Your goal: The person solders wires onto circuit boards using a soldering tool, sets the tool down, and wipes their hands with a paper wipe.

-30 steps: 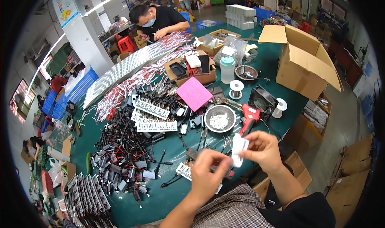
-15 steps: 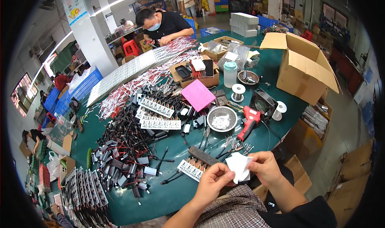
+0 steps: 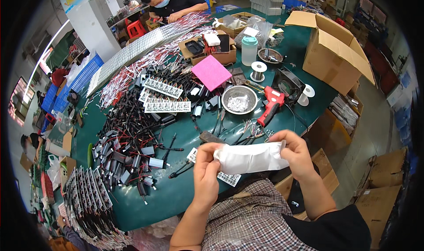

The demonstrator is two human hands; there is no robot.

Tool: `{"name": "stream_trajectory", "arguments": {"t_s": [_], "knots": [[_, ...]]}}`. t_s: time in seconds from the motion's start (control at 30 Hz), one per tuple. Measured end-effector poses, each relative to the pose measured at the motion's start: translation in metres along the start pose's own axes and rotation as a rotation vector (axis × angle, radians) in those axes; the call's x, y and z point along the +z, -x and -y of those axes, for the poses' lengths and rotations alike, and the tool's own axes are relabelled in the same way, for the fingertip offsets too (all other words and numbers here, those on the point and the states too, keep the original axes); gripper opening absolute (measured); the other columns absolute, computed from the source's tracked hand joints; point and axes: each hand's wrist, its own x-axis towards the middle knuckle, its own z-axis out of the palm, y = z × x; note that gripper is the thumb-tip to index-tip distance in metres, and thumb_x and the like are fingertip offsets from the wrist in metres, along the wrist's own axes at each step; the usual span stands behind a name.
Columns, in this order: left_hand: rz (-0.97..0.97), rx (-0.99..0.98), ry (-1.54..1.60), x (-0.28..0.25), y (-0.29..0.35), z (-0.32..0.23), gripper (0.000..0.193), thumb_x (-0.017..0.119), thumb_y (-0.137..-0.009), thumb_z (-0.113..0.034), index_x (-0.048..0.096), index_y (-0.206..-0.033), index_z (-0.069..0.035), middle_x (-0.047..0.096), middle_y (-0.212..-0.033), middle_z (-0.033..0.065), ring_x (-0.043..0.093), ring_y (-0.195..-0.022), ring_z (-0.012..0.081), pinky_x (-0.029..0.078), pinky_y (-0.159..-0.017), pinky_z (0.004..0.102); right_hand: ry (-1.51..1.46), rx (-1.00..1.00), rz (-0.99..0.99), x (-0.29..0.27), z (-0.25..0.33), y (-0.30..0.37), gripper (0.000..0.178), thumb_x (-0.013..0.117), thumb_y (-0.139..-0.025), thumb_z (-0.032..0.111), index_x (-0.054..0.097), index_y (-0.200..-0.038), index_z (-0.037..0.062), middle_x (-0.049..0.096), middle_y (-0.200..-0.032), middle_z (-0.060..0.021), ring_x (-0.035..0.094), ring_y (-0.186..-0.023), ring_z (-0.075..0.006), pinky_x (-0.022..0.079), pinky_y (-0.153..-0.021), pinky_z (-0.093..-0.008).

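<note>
A white, soft-looking sheet, like a paper tissue point(image 3: 251, 157), is stretched between my two hands above the table's near edge. My left hand point(image 3: 206, 165) pinches its left end, and my right hand point(image 3: 295, 154) pinches its right end. Crease lines cross the tissue. Partly hidden behind it lie a white circuit board panel point(image 3: 229, 179) and a dark bar point(image 3: 211, 138). Several cables with stripped wire ends point(image 3: 251, 129) lie just beyond the tissue.
A red soldering gun point(image 3: 272, 106) lies beside a metal bowl point(image 3: 240, 100). Solder spools point(image 3: 258, 71), a pink pad point(image 3: 211, 73) and a bottle point(image 3: 249, 52) stand farther back. Black cabled modules point(image 3: 128, 140) heap to the left; an open carton point(image 3: 338, 56) is at right. A masked co-worker point(image 3: 176, 3) works opposite.
The tissue was bunched and folded between my hands; now it is spread out wide. My hands have moved apart, and the view has shifted slightly downward.
</note>
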Motion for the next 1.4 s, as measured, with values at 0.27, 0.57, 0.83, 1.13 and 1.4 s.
{"name": "stream_trajectory", "arguments": {"t_s": [0.27,0.57,0.83,1.13,1.4], "knots": [[0.109,-0.005,-0.076,0.025,0.016,-0.002,0.044,0.084,-0.082,-0.004,0.044,-0.096,-0.008,0.060,-0.096,0.0052,0.058,-0.081,0.0095,0.048,-0.066,0.0231,0.358,-0.250,0.424,0.004,0.014,-0.001,0.035,0.069,-0.091,0.028,0.069,-0.115,0.0027,0.065,-0.111,-0.0101,0.058,-0.109,-0.0237,0.041,-0.101,-0.0378],[0.248,0.715,-0.825,0.024,0.023,-0.003,0.039,0.085,-0.082,-0.011,0.045,-0.079,-0.009,0.062,-0.072,0.0075,0.060,-0.063,0.0197,0.046,-0.054,0.0305,0.842,-0.501,0.645,0.022,0.016,0.009,0.022,0.075,-0.086,0.023,0.070,-0.103,0.0097,0.069,-0.093,-0.0035,0.064,-0.095,-0.0258,0.042,-0.098,-0.0434],[0.243,0.838,-1.088,0.017,0.025,-0.016,0.021,0.076,-0.074,-0.011,0.064,-0.091,-0.005,0.057,-0.076,0.0074,0.058,-0.064,0.0255,0.046,-0.053,0.0382,0.676,-0.352,0.664,0.036,0.005,0.013,0.012,0.062,-0.097,0.022,0.067,-0.102,0.0116,0.067,-0.087,-0.0099,0.066,-0.081,-0.0344,0.053,-0.069,-0.0430],[-0.089,0.606,-0.837,0.020,0.017,-0.007,0.021,0.068,-0.096,-0.014,0.055,-0.086,-0.002,0.055,-0.073,0.0114,0.055,-0.061,0.0301,0.044,-0.056,0.0404,0.858,-0.818,0.388,0.062,-0.005,0.014,0.019,0.072,-0.083,0.008,0.064,-0.099,0.0036,0.065,-0.082,-0.0089,0.066,-0.072,-0.0278,0.051,-0.055,-0.0379],[-0.149,0.543,-0.734,0.003,-0.014,-0.012,0.025,0.068,-0.098,-0.020,0.055,-0.084,-0.003,0.056,-0.072,0.0079,0.054,-0.061,0.0252,0.043,-0.058,0.0371,0.425,-0.288,0.534,0.078,-0.019,-0.004,0.031,0.064,-0.099,0.030,0.061,-0.100,-0.0013,0.064,-0.075,-0.0194,0.065,-0.063,-0.0361,0.049,-0.058,-0.0439]]}}
